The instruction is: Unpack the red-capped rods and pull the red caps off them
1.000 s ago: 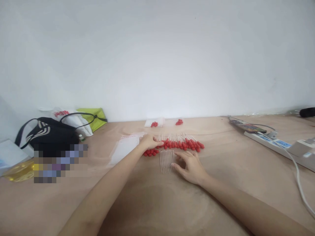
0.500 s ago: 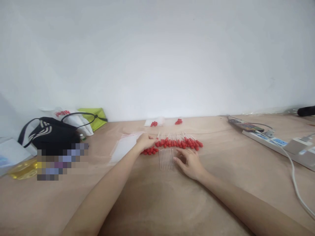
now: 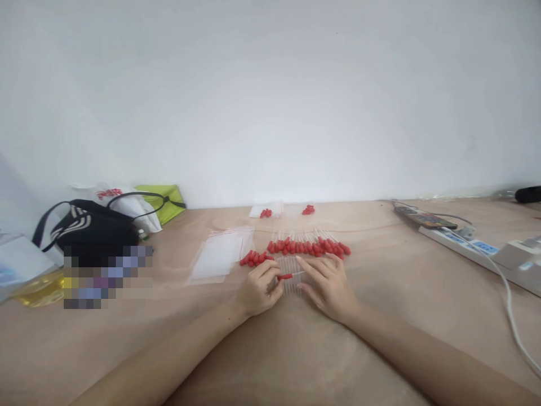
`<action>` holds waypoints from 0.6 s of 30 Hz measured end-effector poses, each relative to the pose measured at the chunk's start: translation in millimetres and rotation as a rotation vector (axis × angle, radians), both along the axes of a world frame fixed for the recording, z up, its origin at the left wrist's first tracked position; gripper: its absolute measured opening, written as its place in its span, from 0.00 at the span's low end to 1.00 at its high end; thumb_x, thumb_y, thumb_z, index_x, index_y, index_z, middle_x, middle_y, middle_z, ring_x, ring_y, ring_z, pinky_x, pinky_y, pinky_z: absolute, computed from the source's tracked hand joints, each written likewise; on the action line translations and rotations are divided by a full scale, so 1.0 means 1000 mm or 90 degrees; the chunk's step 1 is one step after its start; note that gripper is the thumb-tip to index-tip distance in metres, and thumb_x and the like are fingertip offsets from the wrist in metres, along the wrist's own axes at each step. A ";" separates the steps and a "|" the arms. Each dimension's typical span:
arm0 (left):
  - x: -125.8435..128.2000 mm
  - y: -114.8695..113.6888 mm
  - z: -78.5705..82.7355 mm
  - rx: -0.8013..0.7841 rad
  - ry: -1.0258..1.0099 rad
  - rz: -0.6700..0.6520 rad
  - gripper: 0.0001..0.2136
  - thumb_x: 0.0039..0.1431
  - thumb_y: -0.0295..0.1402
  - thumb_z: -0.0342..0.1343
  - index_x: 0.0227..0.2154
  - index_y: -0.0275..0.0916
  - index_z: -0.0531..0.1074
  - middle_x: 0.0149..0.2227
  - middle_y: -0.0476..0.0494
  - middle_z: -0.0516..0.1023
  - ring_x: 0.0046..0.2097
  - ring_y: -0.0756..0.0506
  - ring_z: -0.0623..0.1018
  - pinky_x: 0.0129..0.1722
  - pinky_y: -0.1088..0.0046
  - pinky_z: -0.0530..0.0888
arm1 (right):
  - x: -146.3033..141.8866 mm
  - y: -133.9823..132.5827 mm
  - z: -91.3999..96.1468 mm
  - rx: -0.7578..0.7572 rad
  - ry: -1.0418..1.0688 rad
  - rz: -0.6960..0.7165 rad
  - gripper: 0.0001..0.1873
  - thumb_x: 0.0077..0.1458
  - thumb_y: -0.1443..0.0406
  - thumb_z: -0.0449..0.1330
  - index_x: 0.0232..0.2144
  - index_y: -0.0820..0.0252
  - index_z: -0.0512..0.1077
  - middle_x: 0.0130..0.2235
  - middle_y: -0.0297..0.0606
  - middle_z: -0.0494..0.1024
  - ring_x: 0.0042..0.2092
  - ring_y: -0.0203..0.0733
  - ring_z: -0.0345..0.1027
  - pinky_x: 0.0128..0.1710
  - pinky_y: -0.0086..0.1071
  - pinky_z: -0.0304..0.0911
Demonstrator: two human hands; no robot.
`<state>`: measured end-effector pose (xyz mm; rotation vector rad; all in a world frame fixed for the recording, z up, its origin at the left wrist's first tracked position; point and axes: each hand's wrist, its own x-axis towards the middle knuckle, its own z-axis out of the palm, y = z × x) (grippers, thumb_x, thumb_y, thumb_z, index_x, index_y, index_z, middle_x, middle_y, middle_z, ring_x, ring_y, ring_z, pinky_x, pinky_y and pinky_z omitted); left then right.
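My left hand [image 3: 261, 288] pinches the red rubber bulb [image 3: 285, 277] of a dropper, its thin pale tube pointing right. Over the tube's far end is my right hand [image 3: 332, 286], thumb and index finger apart; whether it touches the tube I cannot tell. Below the dropper lies a row of thin clear tubes [image 3: 289, 290], partly covered by both hands. Just beyond, several droppers with red bulbs [image 3: 302, 247] are lined up, tubes pointing away. Loose red bulbs [image 3: 253, 258] form a small pile past my left fingers.
Clear zip bags [image 3: 215, 256] lie left of the pile. More red bulbs [image 3: 309, 210] rest on bags by the wall. A black bag [image 3: 95, 228] and a green box [image 3: 169, 203] stand at left. A power strip [image 3: 460, 242], phone [image 3: 435, 220] and white cable [image 3: 507, 304] occupy the right.
My left hand has come back toward me from the loose red bulbs and now holds a red bulb on a tube. My right hand has shifted slightly, its fingers over the tube's end.
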<state>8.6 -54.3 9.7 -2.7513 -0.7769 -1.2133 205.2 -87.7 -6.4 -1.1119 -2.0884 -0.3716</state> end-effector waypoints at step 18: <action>-0.001 0.003 -0.004 0.068 0.109 -0.023 0.09 0.58 0.31 0.46 0.27 0.37 0.69 0.25 0.47 0.72 0.29 0.50 0.69 0.34 0.69 0.65 | -0.001 0.003 -0.002 0.023 -0.055 0.072 0.10 0.53 0.68 0.49 0.28 0.58 0.70 0.21 0.31 0.68 0.26 0.33 0.56 0.35 0.34 0.42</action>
